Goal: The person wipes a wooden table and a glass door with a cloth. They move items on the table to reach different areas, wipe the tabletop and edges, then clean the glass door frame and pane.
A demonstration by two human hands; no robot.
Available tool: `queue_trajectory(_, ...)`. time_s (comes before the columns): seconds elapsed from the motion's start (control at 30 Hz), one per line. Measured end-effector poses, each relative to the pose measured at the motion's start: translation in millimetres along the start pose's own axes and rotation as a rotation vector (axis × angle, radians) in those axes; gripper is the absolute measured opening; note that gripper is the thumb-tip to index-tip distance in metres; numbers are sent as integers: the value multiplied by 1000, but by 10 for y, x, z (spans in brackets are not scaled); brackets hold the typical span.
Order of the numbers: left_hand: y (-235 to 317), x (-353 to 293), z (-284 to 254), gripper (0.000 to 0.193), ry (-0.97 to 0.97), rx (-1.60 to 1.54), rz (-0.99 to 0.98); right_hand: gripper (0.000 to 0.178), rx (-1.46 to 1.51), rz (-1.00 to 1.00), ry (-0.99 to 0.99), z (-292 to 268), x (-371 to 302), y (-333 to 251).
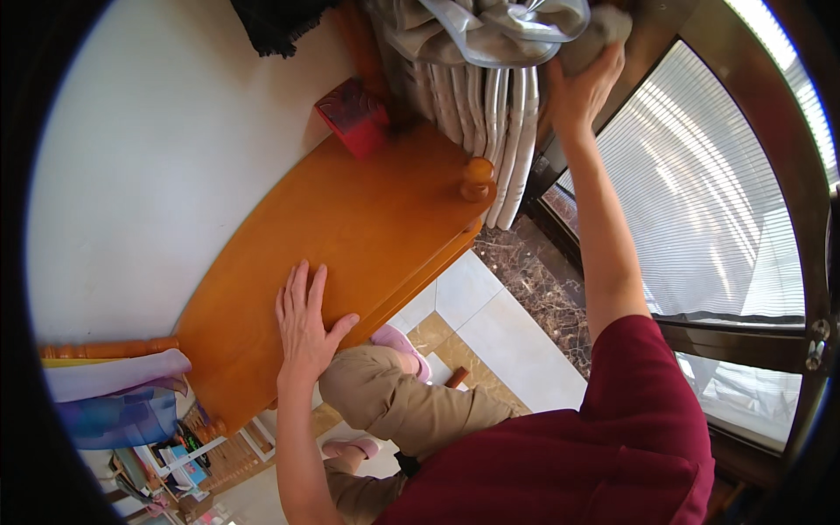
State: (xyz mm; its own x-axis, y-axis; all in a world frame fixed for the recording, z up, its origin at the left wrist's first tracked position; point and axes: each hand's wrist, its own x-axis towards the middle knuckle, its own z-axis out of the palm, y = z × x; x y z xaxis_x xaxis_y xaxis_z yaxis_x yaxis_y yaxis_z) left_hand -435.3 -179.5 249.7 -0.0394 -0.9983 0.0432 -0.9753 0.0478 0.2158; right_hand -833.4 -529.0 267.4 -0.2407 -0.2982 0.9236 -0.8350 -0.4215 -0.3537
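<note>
My left hand (308, 322) lies flat on the orange-brown wooden top (385, 219), fingers spread and nothing in it. Up at the far right, my right hand (588, 94) reaches high beside a gathered silver-grey curtain (490, 35). Its fingers close round a soft-looking grey bundle (599, 39), probably a cloth; motion blur hides its detail. The bundle is beside the dark frame of a door or window. Below the curtain's ruffle, its pleats hang down past a turned wooden knob (477, 179) at the top's far corner.
A dark red box (354, 118) stands against the white wall. At the left, white and blue cloths (122, 407) hang from a wooden rail, above a shelf of small items. On my right is a dark-framed panel with fine mesh (717, 192). Pale tiles (521, 341) lie below.
</note>
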Motion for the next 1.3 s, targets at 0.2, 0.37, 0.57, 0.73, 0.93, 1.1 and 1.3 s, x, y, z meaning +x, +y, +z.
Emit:
queue_trajectory(0.2,-61,113,207,94,-7,85,28,63,-21,372,-223,189,-1945,783)
queue_trajectory(0.37,-63,176,222,96,-14,107,27,73,485,1062,-50,336,-2808,965)
queue_trajectory(0.57,-83,123,172,95,-14,122,-3,67,486,1412,-296,420,-3238,770)
queue_trajectory(0.73,-75,137,173,95,33,97,14,71,561,1568,-352,379,-2912,864)
queue_trajectory(0.93,-91,51,232,92,65,100,11,75,516,1364,-397,-111,-1592,483)
queue_trajectory(1.1,-92,51,234,90,97,100,20,69,735,1187,-475,-523,-161,-9)
queue_trajectory(1.3,-67,13,214,85,87,90,2,62,669,516,-339,-798,1525,-686)
